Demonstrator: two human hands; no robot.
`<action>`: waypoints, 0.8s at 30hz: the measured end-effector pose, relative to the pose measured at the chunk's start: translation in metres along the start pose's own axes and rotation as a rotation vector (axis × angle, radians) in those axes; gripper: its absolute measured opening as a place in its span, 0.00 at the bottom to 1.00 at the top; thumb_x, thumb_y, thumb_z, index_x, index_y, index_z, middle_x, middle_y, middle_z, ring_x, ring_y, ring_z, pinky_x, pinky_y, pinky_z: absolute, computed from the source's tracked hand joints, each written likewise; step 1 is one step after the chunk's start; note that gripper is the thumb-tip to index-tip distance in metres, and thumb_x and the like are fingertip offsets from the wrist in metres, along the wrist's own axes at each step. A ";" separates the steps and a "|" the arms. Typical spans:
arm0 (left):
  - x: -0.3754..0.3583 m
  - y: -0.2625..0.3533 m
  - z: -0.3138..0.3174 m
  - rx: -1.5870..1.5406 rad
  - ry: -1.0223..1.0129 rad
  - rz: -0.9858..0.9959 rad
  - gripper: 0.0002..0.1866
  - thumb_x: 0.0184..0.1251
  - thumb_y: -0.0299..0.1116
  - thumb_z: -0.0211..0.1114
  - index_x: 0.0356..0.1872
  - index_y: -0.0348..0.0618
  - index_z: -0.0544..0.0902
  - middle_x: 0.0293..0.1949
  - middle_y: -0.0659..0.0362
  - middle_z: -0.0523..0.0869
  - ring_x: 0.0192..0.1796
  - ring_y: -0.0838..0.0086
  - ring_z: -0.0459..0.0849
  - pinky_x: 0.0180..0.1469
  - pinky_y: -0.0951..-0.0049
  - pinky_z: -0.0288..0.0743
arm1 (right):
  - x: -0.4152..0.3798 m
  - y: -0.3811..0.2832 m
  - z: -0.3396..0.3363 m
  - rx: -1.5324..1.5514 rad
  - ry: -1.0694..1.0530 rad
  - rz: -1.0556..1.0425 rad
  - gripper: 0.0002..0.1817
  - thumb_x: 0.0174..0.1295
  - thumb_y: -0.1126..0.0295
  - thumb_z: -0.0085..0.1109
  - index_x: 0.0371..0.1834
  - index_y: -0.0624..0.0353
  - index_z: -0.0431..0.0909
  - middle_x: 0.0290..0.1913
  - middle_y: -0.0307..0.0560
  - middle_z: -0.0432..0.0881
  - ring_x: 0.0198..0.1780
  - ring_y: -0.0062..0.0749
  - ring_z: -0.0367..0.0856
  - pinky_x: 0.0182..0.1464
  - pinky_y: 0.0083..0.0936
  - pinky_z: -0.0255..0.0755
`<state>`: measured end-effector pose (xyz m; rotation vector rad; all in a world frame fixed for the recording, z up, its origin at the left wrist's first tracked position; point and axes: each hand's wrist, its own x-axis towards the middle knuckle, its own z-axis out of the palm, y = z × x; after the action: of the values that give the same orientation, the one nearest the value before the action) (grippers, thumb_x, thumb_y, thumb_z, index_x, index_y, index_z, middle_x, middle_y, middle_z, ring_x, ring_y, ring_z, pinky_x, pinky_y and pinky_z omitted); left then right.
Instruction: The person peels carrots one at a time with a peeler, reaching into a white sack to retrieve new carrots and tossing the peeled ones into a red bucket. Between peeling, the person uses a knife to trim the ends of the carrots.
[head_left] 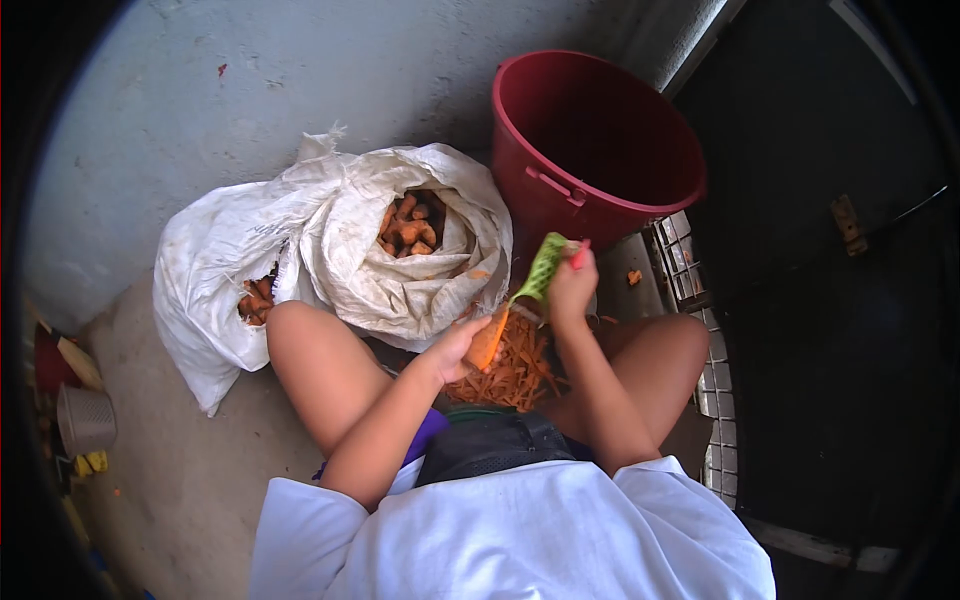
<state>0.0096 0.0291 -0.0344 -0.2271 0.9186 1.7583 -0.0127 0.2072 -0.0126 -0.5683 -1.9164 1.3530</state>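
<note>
My left hand (455, 352) is closed around an orange carrot (487, 340), which sticks out tilted up and to the right. In my right hand (573, 285) is a green peeler (541, 268), gripped with its lower end close to the carrot's upper tip. A small pinkish-red bit shows by the right fingers. Beneath both hands, a heap of orange peelings (522, 366) lies between my legs, and the container under it is mostly hidden.
Ahead stands an open white sack (345, 262) of carrots (410, 228); another white sack (205, 285) with a torn opening leans beside it. A large red tub (540, 190) is at the upper right. A grey basket (87, 420) sits far left. Dark panel on the right.
</note>
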 end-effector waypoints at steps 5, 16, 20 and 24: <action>0.007 0.001 0.006 -0.257 0.044 0.114 0.16 0.67 0.43 0.40 0.41 0.42 0.70 0.33 0.57 0.78 0.30 0.72 0.77 0.24 0.72 0.72 | -0.055 -0.022 0.019 -0.048 -0.283 0.114 0.08 0.55 0.72 0.48 0.38 0.63 0.71 0.26 0.58 0.75 0.29 0.44 0.76 0.33 0.31 0.68; -0.002 -0.011 0.011 -0.062 0.013 0.055 0.16 0.65 0.44 0.46 0.42 0.42 0.69 0.29 0.56 0.76 0.28 0.71 0.77 0.29 0.72 0.74 | 0.015 0.029 -0.006 -0.202 0.080 0.099 0.07 0.57 0.69 0.46 0.32 0.62 0.71 0.23 0.55 0.76 0.26 0.44 0.75 0.30 0.31 0.67; 0.010 -0.003 -0.006 -0.121 -0.016 0.144 0.15 0.66 0.42 0.44 0.42 0.44 0.71 0.32 0.58 0.77 0.29 0.73 0.77 0.31 0.73 0.74 | -0.032 0.001 0.014 0.007 -0.194 0.055 0.07 0.55 0.71 0.48 0.34 0.62 0.71 0.24 0.55 0.75 0.25 0.39 0.75 0.30 0.26 0.67; 0.001 0.002 0.009 -0.263 0.045 0.137 0.15 0.66 0.42 0.42 0.44 0.45 0.71 0.35 0.60 0.77 0.32 0.75 0.77 0.29 0.72 0.74 | -0.059 -0.018 0.022 -0.118 -0.274 0.066 0.09 0.53 0.73 0.48 0.38 0.59 0.71 0.26 0.59 0.76 0.31 0.51 0.76 0.33 0.34 0.68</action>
<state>0.0106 0.0356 -0.0278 -0.3821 0.7476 2.0085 0.0096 0.1459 -0.0181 -0.5289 -2.2266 1.4264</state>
